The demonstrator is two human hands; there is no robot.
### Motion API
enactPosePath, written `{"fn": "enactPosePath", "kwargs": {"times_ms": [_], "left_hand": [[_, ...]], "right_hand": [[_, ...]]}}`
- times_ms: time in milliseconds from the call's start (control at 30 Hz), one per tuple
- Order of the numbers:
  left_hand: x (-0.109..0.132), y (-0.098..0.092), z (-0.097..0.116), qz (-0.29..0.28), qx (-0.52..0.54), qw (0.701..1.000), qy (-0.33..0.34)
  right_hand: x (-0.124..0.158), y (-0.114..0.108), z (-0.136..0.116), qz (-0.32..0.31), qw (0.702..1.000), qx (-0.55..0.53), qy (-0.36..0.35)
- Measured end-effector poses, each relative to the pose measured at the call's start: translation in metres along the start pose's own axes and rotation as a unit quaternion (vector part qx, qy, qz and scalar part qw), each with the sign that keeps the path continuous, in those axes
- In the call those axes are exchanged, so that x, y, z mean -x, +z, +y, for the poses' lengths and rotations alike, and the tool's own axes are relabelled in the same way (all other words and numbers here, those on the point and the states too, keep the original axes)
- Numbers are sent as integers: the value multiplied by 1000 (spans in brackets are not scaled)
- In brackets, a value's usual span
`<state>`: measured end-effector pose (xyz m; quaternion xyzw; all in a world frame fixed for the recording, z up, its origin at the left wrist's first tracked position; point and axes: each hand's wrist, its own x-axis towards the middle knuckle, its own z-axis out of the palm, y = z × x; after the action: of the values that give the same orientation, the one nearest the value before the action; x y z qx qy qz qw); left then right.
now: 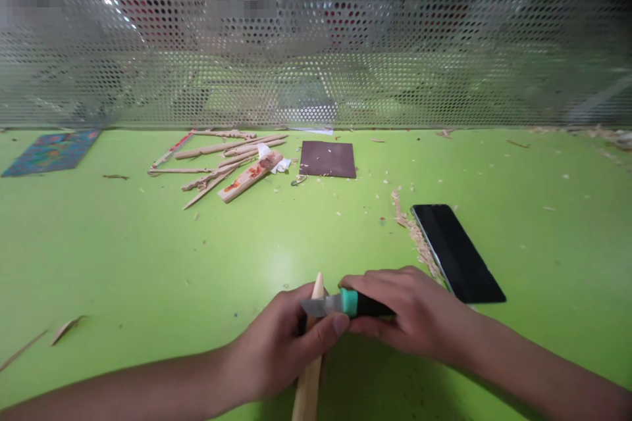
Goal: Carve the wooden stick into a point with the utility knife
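My left hand (279,342) is wrapped round a pale wooden stick (309,389), whose tapered tip points away from me. In my right hand (412,306) is a carving knife (349,302) with a black and teal handle. Its short metal blade lies across the stick just below the tip. The left thumb rests close beside the blade, by the knife's teal collar. Part of the stick is hidden under the left fingers, and the handle's far end is covered by the right palm.
Several carved wooden sticks (212,174) and a stained wooden piece (251,176) lie at the back left. A brown sandpaper sheet (327,159) is behind my hands. Right of them are a black phone (459,253) and wood shavings (419,241). A perforated metal screen (316,46) borders the green table (123,263).
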<state>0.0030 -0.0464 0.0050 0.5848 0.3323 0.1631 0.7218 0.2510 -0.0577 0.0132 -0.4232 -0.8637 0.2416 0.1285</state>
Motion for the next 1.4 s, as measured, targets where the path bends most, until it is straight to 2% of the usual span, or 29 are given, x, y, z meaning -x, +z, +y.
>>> {"fn": "enactPosePath", "kwargs": {"times_ms": [133,433,600,700,800,967,1133,1233,1333,1400], "left_hand": [[-1,3,-3,29,-41,999,-12],[-2,11,-3,91,-72,993,5],[1,15,-3,74,-41,995,-59],[1,14,-4,77,-40,995,-55],[0,12,-4,74,-37,996,-26],[-2,10,-3,64,-35,997,-4],[0,12,-4,81,-41,996,13],[1,14,-4,82,-32,996,3],[1,15,-4,78,-24,996,-21],[1,14,-5,89,-21,996,-13]], "right_hand": [[1,2,0,13,1000,26,8],[5,10,-8,55,996,57,44],[2,10,3,113,983,81,117],[-3,2,11,129,977,73,154],[-4,-6,13,116,985,36,126],[-4,-9,10,38,998,39,39],[-2,-1,8,62,994,88,-8],[-1,4,9,85,991,102,17],[-2,6,11,107,984,115,83],[-3,6,11,116,981,108,112]]}}
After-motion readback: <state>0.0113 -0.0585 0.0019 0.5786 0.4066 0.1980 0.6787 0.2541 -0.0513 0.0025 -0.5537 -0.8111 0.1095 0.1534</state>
